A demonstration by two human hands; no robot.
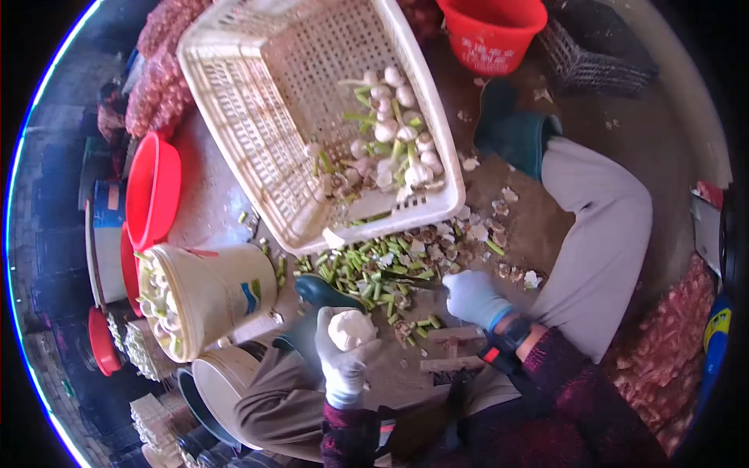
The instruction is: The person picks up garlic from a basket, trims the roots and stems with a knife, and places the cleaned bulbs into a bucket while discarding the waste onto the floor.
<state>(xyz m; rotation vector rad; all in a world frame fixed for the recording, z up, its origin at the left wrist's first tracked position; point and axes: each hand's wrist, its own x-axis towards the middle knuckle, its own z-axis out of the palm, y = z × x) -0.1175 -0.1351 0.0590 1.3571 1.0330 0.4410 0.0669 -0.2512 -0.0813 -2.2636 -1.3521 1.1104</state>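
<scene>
My left hand [341,355], in a white glove, is wrapped round a white garlic bulb [351,330] low in the middle of the view. To its right, my right hand [473,298], gloved too, holds the handle of a knife [413,281] whose dark blade points left over the cut stems. Green cut stems [367,269] and papery skins lie in a heap on the floor between my boots. Beyond the heap stands a white plastic crate [456,187], tilted in view, with several garlic bulbs [385,130] and stalks at its right side.
At the left, a white bucket [226,292] holds stems and bulbs, beside red tubs [152,191]. Another red bucket [493,35] and a black crate [597,66] stand at the upper right. Net sacks [663,351] lie at the right. A person [111,117] is at the far left.
</scene>
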